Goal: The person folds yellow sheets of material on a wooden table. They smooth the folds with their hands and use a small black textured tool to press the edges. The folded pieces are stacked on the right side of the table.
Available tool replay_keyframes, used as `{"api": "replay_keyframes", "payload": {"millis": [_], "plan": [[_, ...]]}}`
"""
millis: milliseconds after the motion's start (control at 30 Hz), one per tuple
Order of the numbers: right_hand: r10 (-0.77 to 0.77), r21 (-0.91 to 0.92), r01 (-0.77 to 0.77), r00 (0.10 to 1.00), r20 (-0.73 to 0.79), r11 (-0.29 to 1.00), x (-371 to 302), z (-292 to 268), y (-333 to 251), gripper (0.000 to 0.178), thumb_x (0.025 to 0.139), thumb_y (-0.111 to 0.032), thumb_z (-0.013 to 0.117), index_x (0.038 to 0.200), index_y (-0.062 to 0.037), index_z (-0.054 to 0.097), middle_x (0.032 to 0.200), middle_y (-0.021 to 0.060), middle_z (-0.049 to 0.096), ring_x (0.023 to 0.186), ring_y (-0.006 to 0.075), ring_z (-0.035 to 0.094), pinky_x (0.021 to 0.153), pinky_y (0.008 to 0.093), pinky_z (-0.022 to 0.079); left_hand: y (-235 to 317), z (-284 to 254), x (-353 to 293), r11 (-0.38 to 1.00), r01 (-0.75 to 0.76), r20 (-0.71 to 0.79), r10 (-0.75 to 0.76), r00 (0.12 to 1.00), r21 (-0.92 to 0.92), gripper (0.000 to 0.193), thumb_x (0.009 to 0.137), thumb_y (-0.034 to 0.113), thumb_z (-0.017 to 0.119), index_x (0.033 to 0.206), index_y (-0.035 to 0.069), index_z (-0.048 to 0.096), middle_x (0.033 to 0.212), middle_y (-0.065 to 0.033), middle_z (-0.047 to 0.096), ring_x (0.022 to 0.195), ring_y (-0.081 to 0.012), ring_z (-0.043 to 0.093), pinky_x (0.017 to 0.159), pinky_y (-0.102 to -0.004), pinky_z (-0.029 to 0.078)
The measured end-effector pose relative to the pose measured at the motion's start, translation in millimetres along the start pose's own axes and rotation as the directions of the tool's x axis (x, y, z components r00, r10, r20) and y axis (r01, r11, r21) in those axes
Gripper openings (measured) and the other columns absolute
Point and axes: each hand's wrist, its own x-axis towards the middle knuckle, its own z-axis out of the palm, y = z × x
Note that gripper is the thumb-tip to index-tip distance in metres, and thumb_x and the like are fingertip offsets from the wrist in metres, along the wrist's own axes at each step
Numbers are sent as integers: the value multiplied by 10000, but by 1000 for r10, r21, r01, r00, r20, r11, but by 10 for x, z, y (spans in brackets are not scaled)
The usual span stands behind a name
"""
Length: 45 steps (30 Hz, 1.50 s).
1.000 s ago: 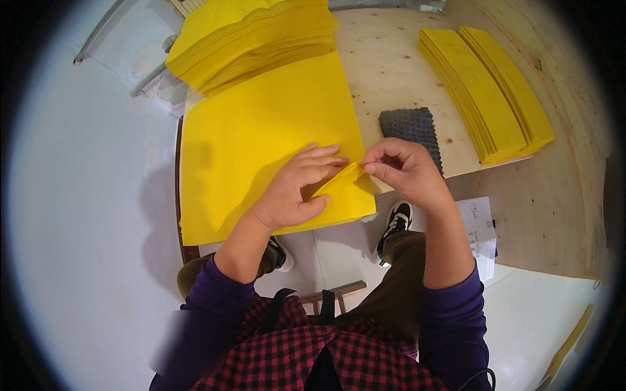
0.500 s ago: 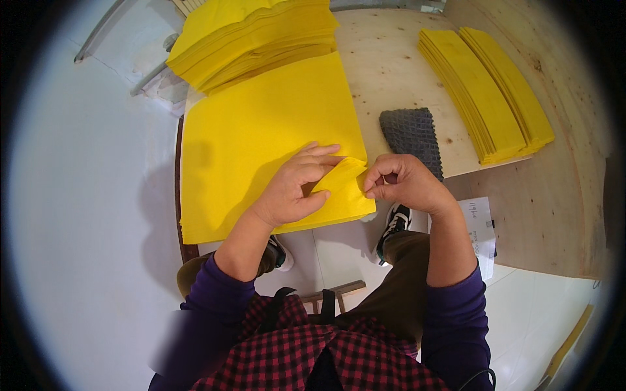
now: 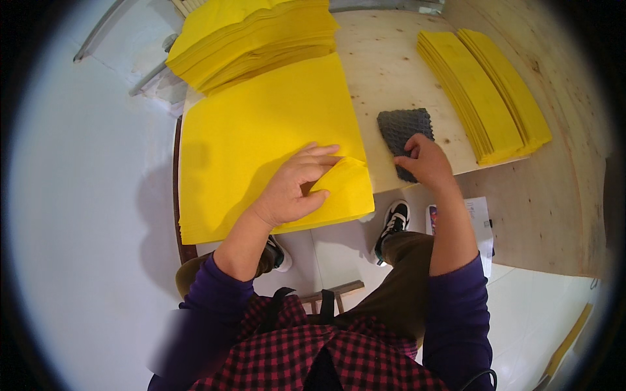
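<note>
A square stack of yellow felt-like sheets [image 3: 261,117] lies in front of me. My left hand [image 3: 290,186] rests on its near right part, fingers spread. Between its thumb and forefinger it keeps the lifted corner of the top yellow sheet [image 3: 349,186], the forefinger tip partly hidden behind the flap. To the right is a dark grey waffle-textured cloth [image 3: 398,127] with zigzag edges. My right hand [image 3: 427,163] is on the cloth, fingers curled, thumb and forefinger closed against it; part of the cloth is hidden beneath the hand.
A thicker pile of yellow sheets [image 3: 254,39] stands at the back left. Two narrow stacks of yellow strips [image 3: 482,98] lie on the wooden board [image 3: 378,58] at right. A wooden panel [image 3: 554,215] rises on the right. White papers [image 3: 481,228] are below the board's edge.
My right hand has left the sheet's corner and moved right and up onto the grey cloth. My left hand stays in place with the corner still lifted.
</note>
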Motion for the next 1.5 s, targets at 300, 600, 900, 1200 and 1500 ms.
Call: {"api": "replay_keyframes", "payload": {"millis": [300,600,900,1200,1500], "plan": [[-90,-93,87,995,-35,992,65,120,191,144,800,-142,701,914,-55,701,751,135,656,705,278,631,645,370,481,7,-10,-8,1000,-9,5,9,1000,11,395,746,90,638,1135,22,649,1192,-123,640,1285,-321,489,1119,-522,288],[-109,500,18,982,153,866,-175,-156,-27,115,814,-21,709,928,-20,694,767,2,619,700,80,548,658,230,451,-18,-6,-10,1000,-3,10,3,1000,14,378,736,85,640,1107,11,653,1184,-130,642,1288,-320,488,1120,-518,290],[-394,702,-11,822,412,712,-384,-37,-358,178,728,-2,802,858,-37,687,823,-36,554,756,48,518,684,194,431,-6,-11,0,1000,6,8,-6,1000,-17,346,735,69,649,1074,0,642,1154,-152,639,1283,-326,496,1126,-514,273],[-380,705,-7,838,391,710,-375,15,-439,101,785,-11,765,817,-23,670,797,-24,573,735,51,532,664,197,439,11,-12,8,1000,13,9,-13,1000,-20,265,743,45,662,1002,-5,641,1100,-167,637,1284,-348,499,1130,-526,248],[-396,722,35,854,337,691,-353,-29,-554,71,817,-4,727,819,8,656,753,-14,593,700,59,532,630,216,448,4,-28,22,1000,4,48,-4,999,6,408,735,127,678,1132,33,661,1250,-122,625,1297,-330,477,1123,-509,273]]}}
